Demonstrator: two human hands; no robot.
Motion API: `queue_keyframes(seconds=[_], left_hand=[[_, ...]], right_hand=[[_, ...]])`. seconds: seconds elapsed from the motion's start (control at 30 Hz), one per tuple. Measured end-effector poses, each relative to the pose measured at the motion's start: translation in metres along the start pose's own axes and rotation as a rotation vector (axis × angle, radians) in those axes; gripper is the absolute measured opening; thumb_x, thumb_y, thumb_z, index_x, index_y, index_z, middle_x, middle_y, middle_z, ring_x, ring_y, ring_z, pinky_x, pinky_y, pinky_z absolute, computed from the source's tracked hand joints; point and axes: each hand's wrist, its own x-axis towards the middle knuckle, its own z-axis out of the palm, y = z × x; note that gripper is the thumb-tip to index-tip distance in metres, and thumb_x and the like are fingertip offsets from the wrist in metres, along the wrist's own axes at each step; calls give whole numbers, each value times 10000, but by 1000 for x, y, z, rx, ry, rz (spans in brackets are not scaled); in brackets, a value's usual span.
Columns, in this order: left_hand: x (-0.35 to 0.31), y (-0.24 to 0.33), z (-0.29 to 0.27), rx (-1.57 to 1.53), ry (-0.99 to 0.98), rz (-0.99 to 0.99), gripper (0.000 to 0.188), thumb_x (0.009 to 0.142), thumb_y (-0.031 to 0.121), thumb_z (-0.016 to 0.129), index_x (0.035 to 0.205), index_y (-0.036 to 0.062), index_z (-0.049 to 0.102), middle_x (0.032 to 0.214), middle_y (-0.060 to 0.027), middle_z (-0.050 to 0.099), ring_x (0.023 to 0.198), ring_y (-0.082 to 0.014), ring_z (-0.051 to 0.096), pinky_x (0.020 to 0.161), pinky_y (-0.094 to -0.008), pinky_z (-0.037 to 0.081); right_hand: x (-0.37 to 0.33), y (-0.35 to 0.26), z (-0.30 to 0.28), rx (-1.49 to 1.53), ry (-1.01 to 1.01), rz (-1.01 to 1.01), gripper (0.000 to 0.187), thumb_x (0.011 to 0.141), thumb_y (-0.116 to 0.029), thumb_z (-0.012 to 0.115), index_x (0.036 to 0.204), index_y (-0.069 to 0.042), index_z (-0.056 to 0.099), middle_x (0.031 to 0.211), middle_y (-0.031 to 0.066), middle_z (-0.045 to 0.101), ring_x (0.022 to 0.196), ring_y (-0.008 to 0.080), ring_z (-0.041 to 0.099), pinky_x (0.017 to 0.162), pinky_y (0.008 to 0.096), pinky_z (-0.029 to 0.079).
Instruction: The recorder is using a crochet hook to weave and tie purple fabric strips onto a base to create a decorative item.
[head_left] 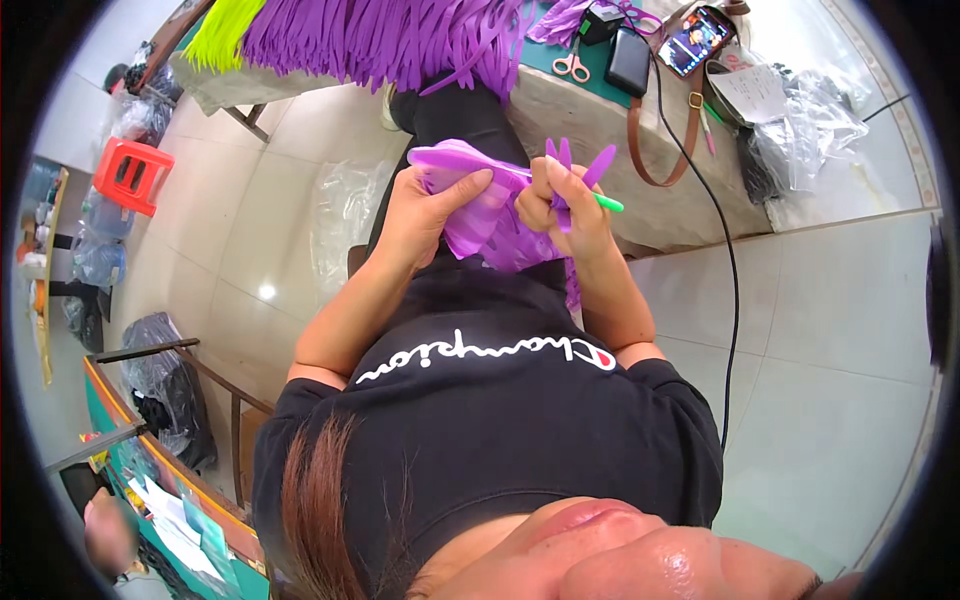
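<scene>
Over my lap, my left hand (413, 218) pinches a purple sheet-like piece (478, 222) at its upper left edge, thumb on top. The piece looks thin and flexible, with its lower folds hanging over my dark trousers. My right hand (578, 208) is closed round a slim tool with a green handle (608, 203). The tool's thin pale shaft points left toward the purple piece; its tip is not clear. Narrow purple strips (600, 163) stick up between the fingers of my right hand. The two hands are a short way apart.
Ahead, a cloth-covered table (590, 140) bears purple fringe strips (370, 40), lime-green strips (222, 35), scissors (571, 67), a black case (628, 62) and a phone (697, 42). A black cable (735, 290) hangs at right. A red stool (133, 176) stands left.
</scene>
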Motion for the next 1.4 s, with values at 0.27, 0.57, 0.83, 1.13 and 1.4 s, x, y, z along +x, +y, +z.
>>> queue_keyframes(seconds=[0.27, 0.57, 0.83, 1.13, 1.4], left_hand=[[-3, 2, 2, 5, 7, -2, 174, 820, 95, 693, 954, -7, 650, 869, -69, 674, 765, -128, 646, 697, -256, 510], [-6, 4, 3, 292, 55, 136, 166, 819, 96, 696, 949, -3, 671, 864, -61, 679, 759, -108, 632, 673, -231, 488], [-11, 15, -19, -97, -512, -483, 347, 721, 108, 767, 1014, -5, 619, 877, -52, 649, 788, -118, 612, 724, -245, 474], [-1, 12, -13, -93, -60, -179, 166, 874, 126, 633, 978, 1, 602, 884, -81, 667, 774, -138, 645, 716, -265, 516], [-2, 9, 4, 104, 82, 92, 148, 861, 136, 656, 913, 3, 619, 838, -67, 669, 721, -88, 622, 648, -224, 493]], right_hand=[[0, 3, 0, 77, -9, -40, 401, 985, -347, 333, 660, -115, 301, 491, -20, 268, 435, 88, 213, 434, 266, 189], [-1, -6, 5, -150, 174, 147, 420, 974, -340, 368, 631, -98, 373, 501, -10, 346, 446, 83, 281, 444, 250, 218], [30, -23, -53, -565, 680, -131, 405, 917, -376, 494, 606, -124, 432, 520, -27, 399, 444, 59, 346, 420, 235, 229], [16, -46, -75, 110, -123, 269, 331, 888, -253, 518, 634, -142, 337, 511, -49, 251, 418, 72, 232, 415, 265, 168], [4, -17, 15, -870, -177, -505, 220, 838, -62, 544, 637, -21, 465, 525, 64, 430, 411, 237, 432, 430, 351, 346]])
